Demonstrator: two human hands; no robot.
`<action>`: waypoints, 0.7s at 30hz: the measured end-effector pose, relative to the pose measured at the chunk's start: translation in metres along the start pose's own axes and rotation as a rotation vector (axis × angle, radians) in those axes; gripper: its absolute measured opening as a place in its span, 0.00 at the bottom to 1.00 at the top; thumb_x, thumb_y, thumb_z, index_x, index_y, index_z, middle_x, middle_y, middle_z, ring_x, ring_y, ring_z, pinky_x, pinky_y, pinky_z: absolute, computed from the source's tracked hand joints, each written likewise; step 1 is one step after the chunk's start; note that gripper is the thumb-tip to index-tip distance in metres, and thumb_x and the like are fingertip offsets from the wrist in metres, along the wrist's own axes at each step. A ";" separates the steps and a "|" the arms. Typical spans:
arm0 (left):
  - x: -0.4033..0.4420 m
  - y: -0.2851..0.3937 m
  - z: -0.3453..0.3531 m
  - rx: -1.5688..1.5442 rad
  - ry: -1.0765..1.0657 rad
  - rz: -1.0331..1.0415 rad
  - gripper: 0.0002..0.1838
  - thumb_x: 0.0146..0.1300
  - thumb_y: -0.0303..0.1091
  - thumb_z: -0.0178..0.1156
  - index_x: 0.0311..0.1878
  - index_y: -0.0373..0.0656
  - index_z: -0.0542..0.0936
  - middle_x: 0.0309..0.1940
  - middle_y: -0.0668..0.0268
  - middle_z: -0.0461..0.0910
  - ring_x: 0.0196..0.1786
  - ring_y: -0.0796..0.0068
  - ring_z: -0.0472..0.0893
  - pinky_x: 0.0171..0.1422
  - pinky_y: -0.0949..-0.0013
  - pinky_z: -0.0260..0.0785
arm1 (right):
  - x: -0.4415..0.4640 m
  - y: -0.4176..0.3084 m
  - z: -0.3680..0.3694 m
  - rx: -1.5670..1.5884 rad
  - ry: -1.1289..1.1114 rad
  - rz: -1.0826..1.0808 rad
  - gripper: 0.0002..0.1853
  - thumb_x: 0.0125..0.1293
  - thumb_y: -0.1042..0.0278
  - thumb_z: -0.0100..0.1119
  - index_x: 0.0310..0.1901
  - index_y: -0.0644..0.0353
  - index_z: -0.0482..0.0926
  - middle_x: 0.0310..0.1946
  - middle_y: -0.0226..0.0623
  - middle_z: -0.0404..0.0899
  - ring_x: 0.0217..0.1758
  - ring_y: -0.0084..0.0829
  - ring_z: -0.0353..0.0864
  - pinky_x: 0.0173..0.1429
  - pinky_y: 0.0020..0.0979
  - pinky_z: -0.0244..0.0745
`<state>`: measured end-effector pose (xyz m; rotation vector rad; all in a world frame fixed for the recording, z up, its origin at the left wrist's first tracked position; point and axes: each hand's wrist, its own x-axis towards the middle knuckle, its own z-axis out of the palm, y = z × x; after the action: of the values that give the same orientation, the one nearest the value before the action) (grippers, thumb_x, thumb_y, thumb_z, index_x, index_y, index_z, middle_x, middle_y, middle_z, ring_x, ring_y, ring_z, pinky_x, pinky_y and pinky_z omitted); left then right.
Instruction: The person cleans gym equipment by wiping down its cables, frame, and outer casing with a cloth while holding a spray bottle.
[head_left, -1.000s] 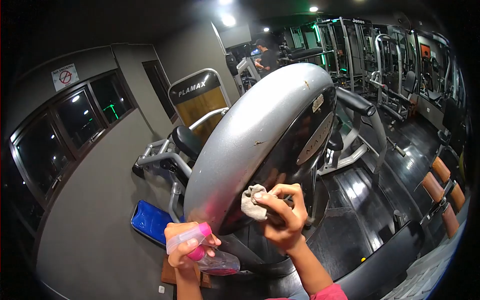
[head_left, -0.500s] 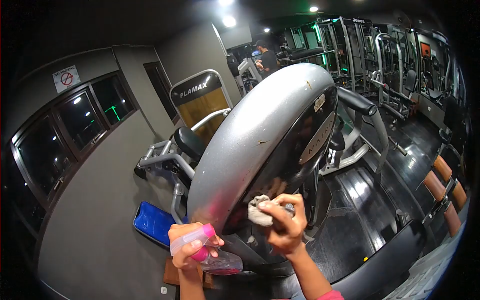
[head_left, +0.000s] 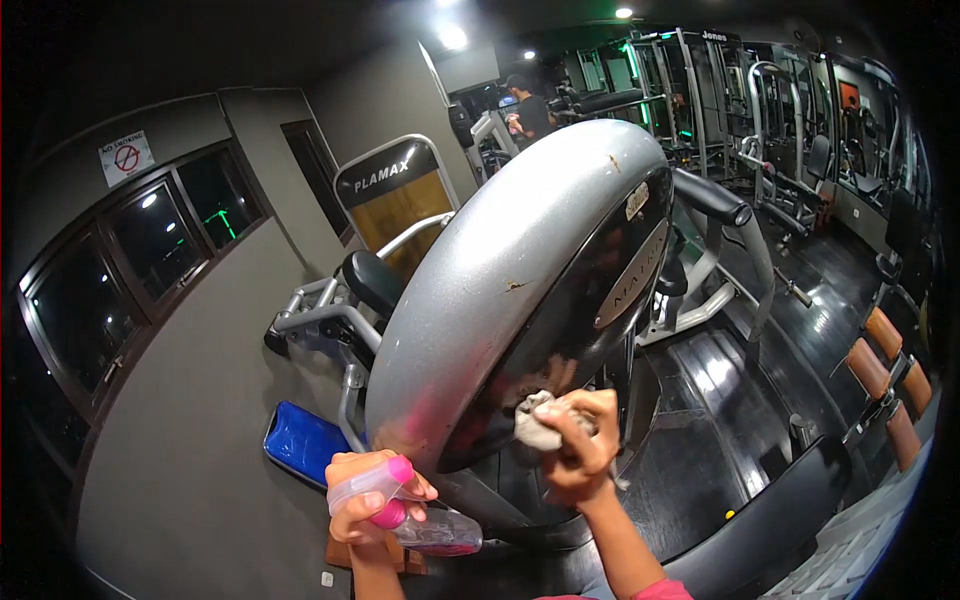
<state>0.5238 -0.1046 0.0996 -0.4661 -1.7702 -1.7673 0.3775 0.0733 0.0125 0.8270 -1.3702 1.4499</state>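
My left hand [head_left: 362, 500] is wrapped round the neck of a clear spray bottle [head_left: 440, 532] with a pink and white trigger head. The bottle lies tilted, its base pointing right, with a little pinkish liquid inside. Bunched in my right hand [head_left: 580, 445] is a light grey cloth [head_left: 537, 420]. The cloth is at the lower part of the black glossy side panel of a gym machine [head_left: 500, 250]; whether it touches the panel I cannot tell. The machine has a curved silver cover with scratches and chips.
A blue pad [head_left: 302, 440] and a machine with a PLAMAX panel [head_left: 385, 195] stand to the left, by the windowed wall. A black padded bench [head_left: 770, 520] curves along the lower right. Another person [head_left: 530, 115] stands at the back among more gym machines.
My right hand has moved slightly right with the cloth. The left hand and spray bottle sit a little further left, and the whole view has shifted slightly.
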 end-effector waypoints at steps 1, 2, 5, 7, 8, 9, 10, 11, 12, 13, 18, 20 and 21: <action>0.000 0.000 -0.001 0.005 -0.013 0.013 0.25 0.47 0.42 0.56 0.26 0.19 0.79 0.20 0.45 0.79 0.17 0.60 0.82 0.26 0.65 0.79 | 0.005 0.009 -0.006 -0.052 0.018 -0.002 0.24 0.40 0.75 0.66 0.45 0.51 0.87 0.41 0.38 0.76 0.40 0.38 0.76 0.43 0.35 0.74; 0.000 0.000 -0.001 0.005 -0.012 0.010 0.25 0.47 0.42 0.56 0.26 0.19 0.79 0.20 0.45 0.79 0.17 0.60 0.82 0.26 0.65 0.79 | 0.010 0.015 -0.011 -0.105 0.035 -0.003 0.24 0.39 0.75 0.65 0.45 0.52 0.87 0.41 0.38 0.76 0.41 0.38 0.76 0.44 0.34 0.74; 0.000 0.000 0.001 0.010 -0.011 0.028 0.25 0.48 0.42 0.56 0.26 0.19 0.79 0.20 0.46 0.80 0.17 0.59 0.82 0.26 0.65 0.79 | 0.021 0.027 -0.015 -0.105 0.157 0.218 0.29 0.40 0.83 0.57 0.50 0.59 0.83 0.45 0.43 0.74 0.48 0.42 0.78 0.51 0.38 0.75; 0.001 0.001 0.003 0.011 0.002 0.034 0.26 0.47 0.43 0.56 0.27 0.19 0.80 0.20 0.46 0.80 0.17 0.60 0.82 0.27 0.66 0.79 | 0.018 0.022 -0.012 -0.126 0.175 0.265 0.29 0.40 0.84 0.55 0.51 0.60 0.82 0.46 0.45 0.73 0.49 0.44 0.78 0.52 0.38 0.75; 0.001 0.002 0.003 0.008 0.001 0.034 0.26 0.47 0.43 0.56 0.27 0.19 0.80 0.20 0.46 0.80 0.17 0.60 0.82 0.27 0.66 0.79 | 0.012 0.017 -0.006 -0.028 0.195 0.293 0.27 0.41 0.82 0.59 0.49 0.59 0.83 0.44 0.45 0.74 0.48 0.43 0.78 0.51 0.39 0.75; 0.001 0.003 0.003 0.017 -0.005 0.024 0.26 0.47 0.43 0.56 0.27 0.19 0.80 0.21 0.46 0.80 0.18 0.60 0.82 0.27 0.66 0.79 | 0.002 0.013 -0.002 -0.027 0.153 0.227 0.26 0.41 0.80 0.61 0.48 0.59 0.83 0.43 0.44 0.74 0.46 0.42 0.77 0.51 0.39 0.74; 0.001 0.003 0.002 0.027 -0.013 0.016 0.26 0.47 0.43 0.56 0.27 0.19 0.80 0.21 0.46 0.80 0.18 0.60 0.82 0.27 0.66 0.78 | -0.008 0.009 0.001 -0.025 0.110 0.161 0.25 0.40 0.78 0.63 0.48 0.58 0.84 0.41 0.44 0.75 0.45 0.42 0.77 0.50 0.39 0.74; 0.003 0.004 0.001 0.025 -0.014 0.015 0.26 0.47 0.43 0.56 0.27 0.19 0.80 0.21 0.46 0.80 0.18 0.60 0.82 0.27 0.66 0.78 | -0.017 0.005 0.004 -0.004 0.047 0.098 0.25 0.40 0.76 0.63 0.47 0.57 0.84 0.40 0.43 0.75 0.44 0.41 0.77 0.49 0.38 0.74; 0.004 0.005 -0.001 0.031 -0.050 0.004 0.26 0.47 0.43 0.56 0.27 0.19 0.79 0.21 0.46 0.80 0.18 0.60 0.82 0.26 0.66 0.78 | -0.023 0.002 0.005 0.017 -0.016 0.037 0.25 0.39 0.75 0.64 0.46 0.57 0.84 0.39 0.43 0.75 0.44 0.41 0.76 0.49 0.38 0.74; 0.005 0.006 -0.003 0.038 -0.085 -0.009 0.26 0.47 0.43 0.56 0.27 0.19 0.79 0.21 0.45 0.80 0.18 0.60 0.82 0.26 0.66 0.78 | -0.024 0.002 0.004 0.018 -0.032 0.019 0.25 0.39 0.76 0.62 0.46 0.57 0.84 0.39 0.42 0.74 0.43 0.42 0.77 0.49 0.38 0.74; 0.003 0.002 -0.006 -0.003 -0.083 0.001 0.26 0.47 0.43 0.55 0.27 0.19 0.79 0.22 0.44 0.80 0.18 0.60 0.82 0.25 0.67 0.77 | 0.003 0.023 -0.004 -0.073 0.173 0.295 0.22 0.52 0.85 0.52 0.52 0.65 0.74 0.45 0.43 0.70 0.48 0.38 0.74 0.57 0.31 0.69; 0.003 0.001 -0.006 -0.002 -0.086 -0.006 0.26 0.47 0.42 0.55 0.27 0.19 0.79 0.22 0.44 0.80 0.18 0.60 0.82 0.24 0.68 0.77 | 0.000 0.025 0.000 0.009 0.198 0.358 0.21 0.55 0.84 0.54 0.53 0.65 0.72 0.46 0.41 0.70 0.49 0.36 0.73 0.58 0.31 0.68; 0.003 0.000 -0.006 0.009 -0.083 0.002 0.26 0.47 0.42 0.55 0.27 0.19 0.79 0.22 0.44 0.80 0.18 0.60 0.81 0.24 0.68 0.77 | -0.007 0.023 0.006 0.037 0.218 0.364 0.25 0.51 0.83 0.56 0.54 0.63 0.72 0.48 0.44 0.71 0.51 0.40 0.74 0.59 0.35 0.69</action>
<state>0.5224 -0.1111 0.1010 -0.5443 -1.8328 -1.7614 0.3573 0.0682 -0.0015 0.4376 -1.3760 1.7916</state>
